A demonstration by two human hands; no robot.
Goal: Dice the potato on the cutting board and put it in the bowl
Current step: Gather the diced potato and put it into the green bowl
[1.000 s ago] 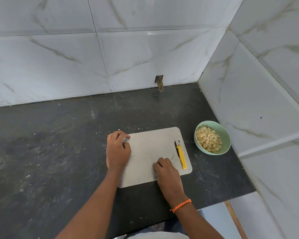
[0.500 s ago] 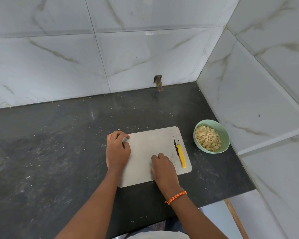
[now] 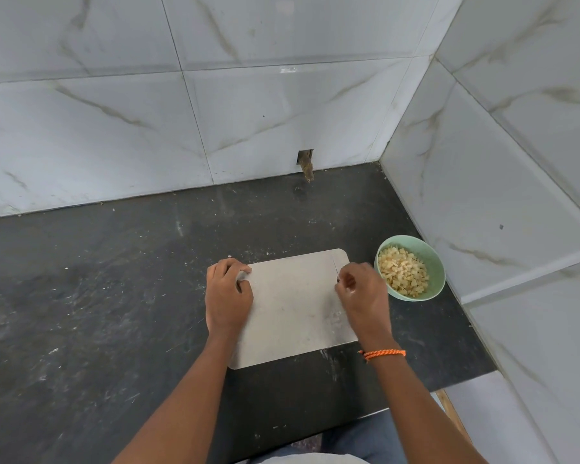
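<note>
A pale grey cutting board (image 3: 292, 306) lies on the dark counter with no potato on it. My left hand (image 3: 226, 296) grips the board's far left corner, thumb on top. My right hand (image 3: 362, 293) is curled over the board's right edge, where the knife lies. Only the thin blade of the knife (image 3: 335, 267) shows beyond the fingers, and the yellow handle is hidden under the hand. Just to the right stands a green bowl (image 3: 436, 267) filled with diced potato (image 3: 403, 274).
The black counter (image 3: 114, 296) is scuffed and speckled with white bits. White marble tile walls close it off at the back and right. A small wall hole with a brown stub (image 3: 307, 165) sits at the back. The counter's front edge runs just below the board.
My right hand has moved from the board's near middle up and right onto the knife, covering its yellow handle. My left hand has stayed on the board's left corner.
</note>
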